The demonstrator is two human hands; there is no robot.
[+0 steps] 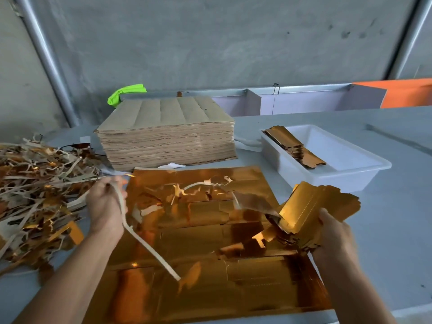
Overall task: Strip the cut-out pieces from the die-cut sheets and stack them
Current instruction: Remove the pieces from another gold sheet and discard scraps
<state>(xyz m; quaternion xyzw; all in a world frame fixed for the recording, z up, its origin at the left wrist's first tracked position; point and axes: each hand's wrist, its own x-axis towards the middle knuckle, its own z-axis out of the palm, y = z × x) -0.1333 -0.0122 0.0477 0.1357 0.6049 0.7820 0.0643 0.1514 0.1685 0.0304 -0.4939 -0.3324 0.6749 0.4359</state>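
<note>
A shiny gold die-cut sheet (210, 265) lies flat on the grey table in front of me, with torn scraps on its upper part. My left hand (105, 204) grips a long pale waste strip (149, 249) that hangs down over the sheet. My right hand (334, 235) holds a bundle of gold cut-out pieces (311, 209) above the sheet's right edge. More stripped gold pieces (297, 148) lean stacked in a white plastic tray (364, 174) at the right.
A tall stack of brown-backed sheets (168, 134) stands behind the gold sheet. A heap of waste strips (35, 190) covers the table's left side. A green cloth (124, 93) lies behind the stack. An orange panel (406, 92) is at the far right.
</note>
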